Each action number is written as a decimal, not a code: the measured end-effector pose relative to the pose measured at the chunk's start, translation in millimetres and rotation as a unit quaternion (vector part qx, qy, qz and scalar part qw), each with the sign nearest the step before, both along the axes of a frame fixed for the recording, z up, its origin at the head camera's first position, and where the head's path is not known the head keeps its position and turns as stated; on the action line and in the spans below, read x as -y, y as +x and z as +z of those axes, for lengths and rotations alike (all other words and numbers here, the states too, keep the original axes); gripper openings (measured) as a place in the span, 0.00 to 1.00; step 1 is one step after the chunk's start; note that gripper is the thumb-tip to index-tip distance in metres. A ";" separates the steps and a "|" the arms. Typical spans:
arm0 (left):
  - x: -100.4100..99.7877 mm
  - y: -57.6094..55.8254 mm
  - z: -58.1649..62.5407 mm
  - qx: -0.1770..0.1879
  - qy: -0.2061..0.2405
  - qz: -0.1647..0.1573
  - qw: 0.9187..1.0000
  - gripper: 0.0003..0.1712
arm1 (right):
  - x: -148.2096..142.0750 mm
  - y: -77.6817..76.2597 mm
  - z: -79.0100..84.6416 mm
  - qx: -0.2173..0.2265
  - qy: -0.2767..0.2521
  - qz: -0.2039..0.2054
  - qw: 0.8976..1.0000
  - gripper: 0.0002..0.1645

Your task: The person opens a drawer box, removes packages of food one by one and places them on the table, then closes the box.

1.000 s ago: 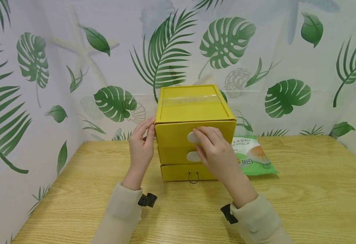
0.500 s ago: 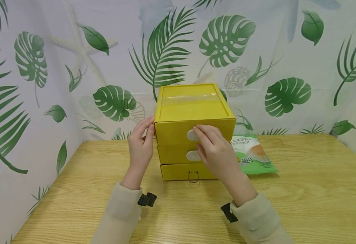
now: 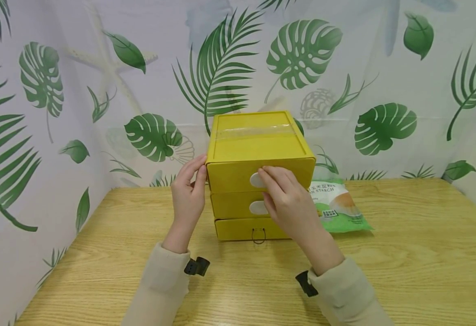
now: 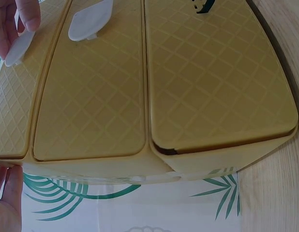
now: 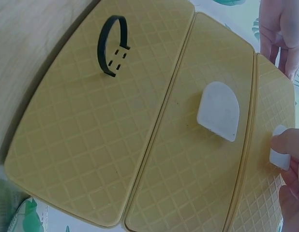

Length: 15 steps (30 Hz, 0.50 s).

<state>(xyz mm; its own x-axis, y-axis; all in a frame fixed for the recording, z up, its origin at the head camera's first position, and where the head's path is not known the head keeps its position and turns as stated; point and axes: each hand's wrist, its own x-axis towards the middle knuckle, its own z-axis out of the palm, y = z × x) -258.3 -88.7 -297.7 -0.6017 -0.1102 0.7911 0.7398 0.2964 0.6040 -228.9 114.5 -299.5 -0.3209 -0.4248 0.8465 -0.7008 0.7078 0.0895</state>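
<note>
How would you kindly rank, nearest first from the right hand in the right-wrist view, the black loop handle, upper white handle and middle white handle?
1. Upper white handle, pinched, right edge
2. Middle white handle, centre-right
3. Black loop handle, upper left

Yellow three-drawer cabinet [image 3: 258,148]: centre of the frame, clear tape [image 3: 258,131] across its top
Left hand [image 3: 189,197]: left of centre — touches the cabinet's left edge
Right hand [image 3: 292,201]: pinches the white tab [image 3: 256,180] on the top drawer [image 3: 229,176]
Corn starch bag [image 3: 342,209]: right of centre — partly behind the cabinet
</note>
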 end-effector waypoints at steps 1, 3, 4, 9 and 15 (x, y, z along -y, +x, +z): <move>0.0 0.2 0.2 0.000 0.000 0.001 1.000 0.13 | 0.0 0.0 0.0 -0.001 0.000 0.000 1.000 0.27; 0.1 0.2 0.1 0.000 0.000 0.001 1.000 0.13 | 0.1 -0.2 -0.1 -0.002 -0.001 0.001 1.000 0.27; 0.1 0.3 0.2 0.000 0.000 0.001 1.000 0.13 | 0.3 -0.3 0.0 -0.002 -0.001 0.002 1.000 0.27; 0.1 0.4 0.7 -0.002 -0.001 0.005 1.000 0.13 | 0.9 -0.1 0.3 -0.003 -0.004 0.001 1.000 0.27; 0.8 -0.1 0.5 -0.006 -0.002 0.003 1.000 0.13 | 1.4 1.1 1.3 -0.012 -0.008 0.005 1.000 0.27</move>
<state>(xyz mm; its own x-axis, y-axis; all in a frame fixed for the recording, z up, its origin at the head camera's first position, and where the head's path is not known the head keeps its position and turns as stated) -258.5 -89.5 -297.2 -0.5915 -0.1104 0.7987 0.7452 0.3035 0.5938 -227.8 113.0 -298.2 -0.2964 -0.4144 0.8605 -0.7053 0.7025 0.0954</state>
